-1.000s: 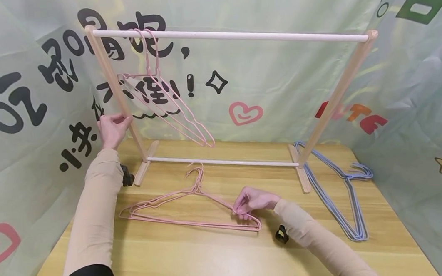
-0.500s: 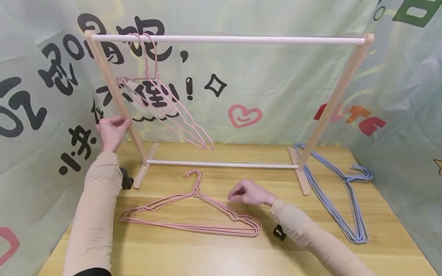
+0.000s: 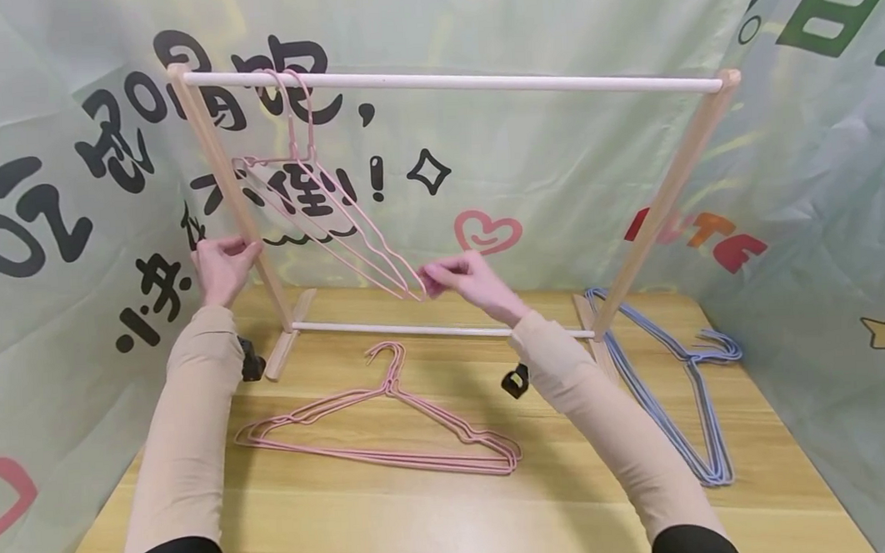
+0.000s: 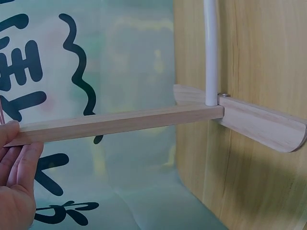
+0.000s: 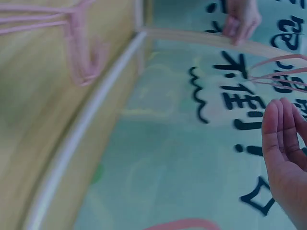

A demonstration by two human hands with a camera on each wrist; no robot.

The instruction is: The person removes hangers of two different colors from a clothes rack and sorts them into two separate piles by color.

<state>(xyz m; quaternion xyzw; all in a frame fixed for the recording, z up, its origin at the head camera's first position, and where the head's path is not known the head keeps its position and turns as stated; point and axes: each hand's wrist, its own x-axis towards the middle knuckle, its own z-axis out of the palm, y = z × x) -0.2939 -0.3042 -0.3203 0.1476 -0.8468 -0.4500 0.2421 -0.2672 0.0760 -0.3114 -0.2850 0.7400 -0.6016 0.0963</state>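
My left hand (image 3: 223, 271) pinches the left wooden upright (image 3: 210, 142) of a clothes rack, about halfway up. In the left wrist view the thumb and fingers (image 4: 29, 163) close round the wooden bar. Two pink wire hangers (image 3: 311, 133) hang by their hooks from the white top rail (image 3: 477, 82), near its left end. My right hand (image 3: 468, 279) is raised at the lower right corner of these hangers, fingertips right beside the wire. The right wrist view shows its fingers (image 5: 273, 129) fairly straight, with no hanger between them.
Several pink hangers (image 3: 391, 388) lie stacked on the wooden table (image 3: 350, 523) before the rack. A stack of blue hangers (image 3: 705, 417) lies by the rack's right foot. The white lower rail (image 3: 415, 329) crosses between the feet. A printed curtain (image 3: 558, 187) stands behind.
My right hand has let go of the pink hangers on the table and risen up and left to the hanging ones. My left hand keeps its hold on the upright.
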